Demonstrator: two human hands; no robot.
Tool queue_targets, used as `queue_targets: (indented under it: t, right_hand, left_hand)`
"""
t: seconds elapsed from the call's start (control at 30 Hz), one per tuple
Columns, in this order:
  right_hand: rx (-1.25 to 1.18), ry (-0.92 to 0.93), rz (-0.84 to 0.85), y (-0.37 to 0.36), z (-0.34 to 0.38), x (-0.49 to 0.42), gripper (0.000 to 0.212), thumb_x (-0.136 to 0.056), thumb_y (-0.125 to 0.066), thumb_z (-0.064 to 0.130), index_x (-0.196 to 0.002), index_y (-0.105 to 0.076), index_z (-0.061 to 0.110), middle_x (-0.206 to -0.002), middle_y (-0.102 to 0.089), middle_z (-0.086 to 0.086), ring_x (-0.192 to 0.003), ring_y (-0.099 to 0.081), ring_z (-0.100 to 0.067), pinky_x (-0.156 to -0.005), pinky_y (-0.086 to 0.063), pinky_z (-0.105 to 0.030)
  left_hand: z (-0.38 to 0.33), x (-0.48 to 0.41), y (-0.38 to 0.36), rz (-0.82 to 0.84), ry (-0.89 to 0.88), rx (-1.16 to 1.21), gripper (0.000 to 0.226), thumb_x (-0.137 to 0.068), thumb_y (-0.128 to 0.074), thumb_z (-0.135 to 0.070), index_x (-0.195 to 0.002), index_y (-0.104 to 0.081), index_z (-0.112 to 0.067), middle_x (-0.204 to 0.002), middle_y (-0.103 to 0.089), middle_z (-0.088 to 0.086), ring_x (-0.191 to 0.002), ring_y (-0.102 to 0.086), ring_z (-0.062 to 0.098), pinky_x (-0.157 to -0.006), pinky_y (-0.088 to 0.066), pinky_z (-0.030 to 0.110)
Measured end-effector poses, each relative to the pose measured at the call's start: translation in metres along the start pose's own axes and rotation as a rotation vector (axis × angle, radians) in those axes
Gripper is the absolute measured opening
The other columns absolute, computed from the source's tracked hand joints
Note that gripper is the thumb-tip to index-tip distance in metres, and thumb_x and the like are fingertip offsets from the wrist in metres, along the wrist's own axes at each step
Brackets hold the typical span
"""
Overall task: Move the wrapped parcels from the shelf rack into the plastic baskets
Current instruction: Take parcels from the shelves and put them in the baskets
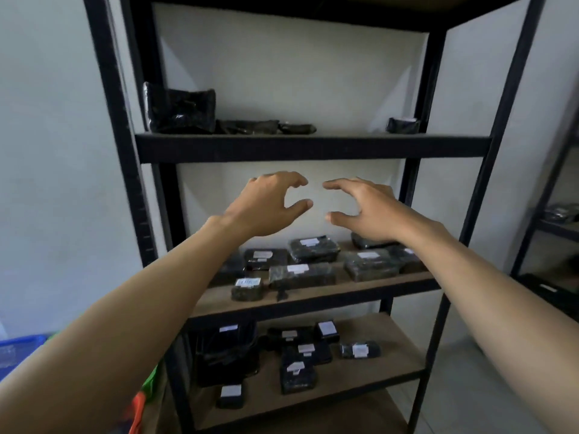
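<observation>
Black-wrapped parcels [303, 274] on rack [313, 148] | left hand [266, 211], right hand [369, 214] spread (holding nothing)

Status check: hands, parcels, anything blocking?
Left hand and right hand empty, fingers loosely curved, raised before the rack. Parcels on three shelves, none in hand. Blue basket low left. Nothing blocking the shelves.

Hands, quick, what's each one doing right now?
Left hand: open, fingers loosely curved, holding nothing.
Right hand: open, fingers loosely curved, holding nothing.
</observation>
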State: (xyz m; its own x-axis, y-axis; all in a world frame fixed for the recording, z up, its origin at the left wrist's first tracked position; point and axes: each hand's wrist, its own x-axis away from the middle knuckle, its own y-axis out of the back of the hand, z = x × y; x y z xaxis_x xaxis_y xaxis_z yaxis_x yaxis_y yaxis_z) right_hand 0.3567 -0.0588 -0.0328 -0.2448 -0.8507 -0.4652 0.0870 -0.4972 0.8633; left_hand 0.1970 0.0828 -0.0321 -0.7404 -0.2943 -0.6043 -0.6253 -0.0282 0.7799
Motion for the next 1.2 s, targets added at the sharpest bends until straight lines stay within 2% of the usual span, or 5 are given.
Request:
queue_targets:
  t: [0.23, 0.37, 0.67, 1.03, 1.2]
  right_hand:
    - [0.024, -0.017, -0.129, 0.040, -0.069, -0.075, 0.054, -0.090, -0.061, 0.046, -0.140, -0.044, 0.034, -0.145, -0.047, 0.009, -0.133, -0.043, -0.015, -0.112, -0.031, -0.047]
    - [-0.039, -0.062, -0.190, 0.064, -0.113, -0.111, 0.050, -0.091, -0.063, 0.040, -0.137, -0.049, 0.028, -0.135, -0.055, 0.008, -0.122, -0.051, -0.011, -0.102, -0.042, -0.034]
    - [-0.099, -0.212, -0.202, 0.098, -0.220, -0.173, 0.052, -0.093, -0.059, 0.044, -0.139, -0.047, 0.026, -0.137, -0.053, 0.001, -0.124, -0.051, -0.018, -0.105, -0.041, -0.037]
    - [0.166, -0.399, 0.148, 0.129, -0.380, -0.262, 0.077, -0.093, -0.059, 0.044, -0.153, -0.020, 0.017, -0.155, -0.031, -0.007, -0.139, -0.036, -0.027, -0.108, -0.033, -0.036]
    - [0.257, -0.357, 0.249, 0.115, -0.417, -0.302, 0.075, -0.092, -0.055, 0.051, -0.150, -0.024, 0.015, -0.147, -0.041, -0.008, -0.123, -0.047, -0.027, -0.100, -0.040, -0.038]
  left_hand:
    - [0.000, -0.122, -0.019, -0.115, -0.075, 0.069, 0.043, -0.088, -0.060, -0.043, -0.123, -0.059, -0.019, -0.119, -0.064, -0.005, -0.110, -0.059, 0.015, -0.095, -0.047, 0.039]
    - [-0.002, -0.184, -0.031, -0.151, -0.111, 0.084, 0.037, -0.088, -0.061, -0.039, -0.119, -0.061, -0.020, -0.112, -0.066, -0.004, -0.102, -0.060, 0.019, -0.088, -0.047, 0.034]
    - [-0.006, -0.283, -0.066, 0.069, -0.002, -0.019, 0.050, -0.088, -0.057, -0.053, -0.126, -0.054, -0.021, -0.121, -0.060, -0.002, -0.106, -0.056, 0.017, -0.097, -0.046, 0.040]
    - [-0.016, -0.373, -0.101, 0.215, 0.128, -0.254, 0.053, -0.088, -0.053, -0.057, -0.130, -0.050, -0.024, -0.124, -0.059, -0.002, -0.111, -0.055, 0.020, -0.099, -0.043, 0.041]
    - [-0.027, -0.412, -0.123, 0.237, 0.174, -0.291, 0.052, -0.089, -0.053, -0.056, -0.130, -0.049, -0.024, -0.122, -0.059, -0.004, -0.111, -0.054, 0.019, -0.099, -0.042, 0.040]
